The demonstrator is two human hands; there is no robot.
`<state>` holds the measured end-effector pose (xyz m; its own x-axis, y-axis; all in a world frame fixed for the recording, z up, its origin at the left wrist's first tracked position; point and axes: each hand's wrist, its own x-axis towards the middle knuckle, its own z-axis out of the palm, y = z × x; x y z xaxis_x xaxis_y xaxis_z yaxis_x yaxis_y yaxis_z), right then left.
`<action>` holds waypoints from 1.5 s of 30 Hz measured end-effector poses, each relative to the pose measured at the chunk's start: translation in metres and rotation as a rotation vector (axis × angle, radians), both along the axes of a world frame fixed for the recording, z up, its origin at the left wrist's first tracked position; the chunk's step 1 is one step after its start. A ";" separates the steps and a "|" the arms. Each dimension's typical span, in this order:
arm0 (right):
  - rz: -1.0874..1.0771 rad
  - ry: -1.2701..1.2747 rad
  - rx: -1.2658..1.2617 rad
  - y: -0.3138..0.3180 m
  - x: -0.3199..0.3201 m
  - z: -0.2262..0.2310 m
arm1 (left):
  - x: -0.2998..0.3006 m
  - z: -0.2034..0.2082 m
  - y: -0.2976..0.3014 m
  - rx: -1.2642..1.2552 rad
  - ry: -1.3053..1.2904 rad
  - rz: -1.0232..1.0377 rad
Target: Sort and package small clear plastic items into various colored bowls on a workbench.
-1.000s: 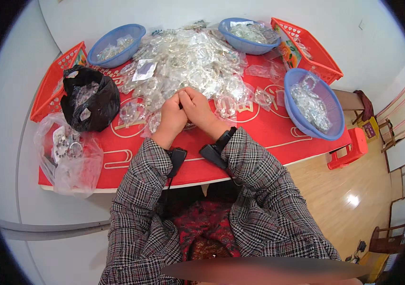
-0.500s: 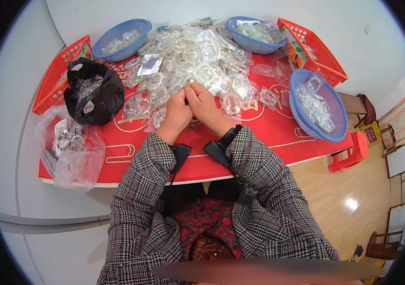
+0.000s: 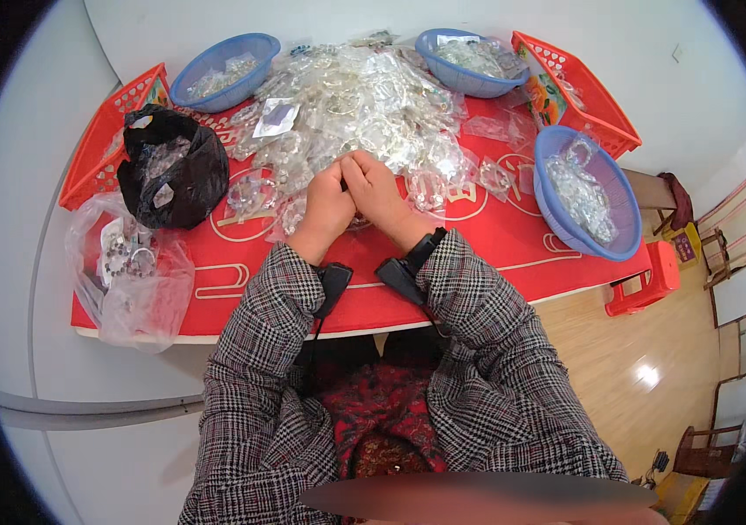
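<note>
My left hand [image 3: 327,214] and my right hand [image 3: 376,194] are brought together at the near edge of a large heap of clear plastic packets [image 3: 347,101]. Both have their fingers curled in and touch each other at the fingertips and thumbs. Whatever lies between them, if anything, is hidden from this view. Several of the packets show ring-shaped, beaded bracelets inside. One bagged bracelet [image 3: 426,189] lies just right of my right hand, and another [image 3: 250,194] is off to the left of my left hand. A white card packet [image 3: 276,117] sits on the heap's left side.
Blue baskets [image 3: 548,194] with packets stand right, back right and back left [image 3: 182,92]. Red baskets flank the table [image 3: 602,131] [image 3: 84,179]. A black bag [image 3: 207,188] and a clear bag [image 3: 163,297] lie left on the red tablecloth [image 3: 285,302]. A red stool [image 3: 666,267] stands right.
</note>
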<state>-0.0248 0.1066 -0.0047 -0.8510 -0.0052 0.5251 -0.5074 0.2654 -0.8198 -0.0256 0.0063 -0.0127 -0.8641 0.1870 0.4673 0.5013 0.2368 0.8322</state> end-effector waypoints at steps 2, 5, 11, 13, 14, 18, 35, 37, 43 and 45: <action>-0.006 0.008 -0.001 0.001 0.000 0.000 | 0.000 0.001 0.001 0.000 0.004 -0.005; -0.003 0.011 0.001 0.000 0.001 0.000 | -0.002 -0.002 0.000 -0.002 -0.001 -0.001; 0.000 0.020 0.001 0.000 -0.001 -0.002 | -0.001 -0.002 -0.001 -0.001 0.001 -0.002; -0.001 0.029 -0.005 -0.001 -0.002 -0.002 | 0.000 -0.001 -0.001 -0.007 -0.003 0.006; -0.001 0.034 -0.008 -0.001 -0.002 -0.003 | 0.000 -0.001 -0.001 -0.010 -0.005 0.011; -0.005 0.031 0.009 0.001 -0.002 -0.002 | 0.001 0.001 0.001 -0.001 0.014 0.002; -0.762 -0.151 0.597 0.170 -0.156 0.012 | 0.006 -0.001 -0.001 -0.057 -0.086 -0.019; -0.727 -0.282 0.649 0.216 -0.173 -0.012 | 0.007 0.004 0.014 -0.072 -0.048 -0.052; -0.547 -0.399 0.378 0.205 -0.186 -0.012 | 0.012 0.013 0.010 -0.116 -0.081 -0.039; -0.413 -0.563 0.225 0.159 -0.170 -0.002 | 0.011 0.006 -0.002 -0.125 -0.084 -0.003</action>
<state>-0.1948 0.2658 -0.0065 -0.9473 0.3186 0.0318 0.1525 0.5364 -0.8301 -0.0144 0.0045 -0.0069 -0.8987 0.2416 0.3661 0.4318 0.3403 0.8353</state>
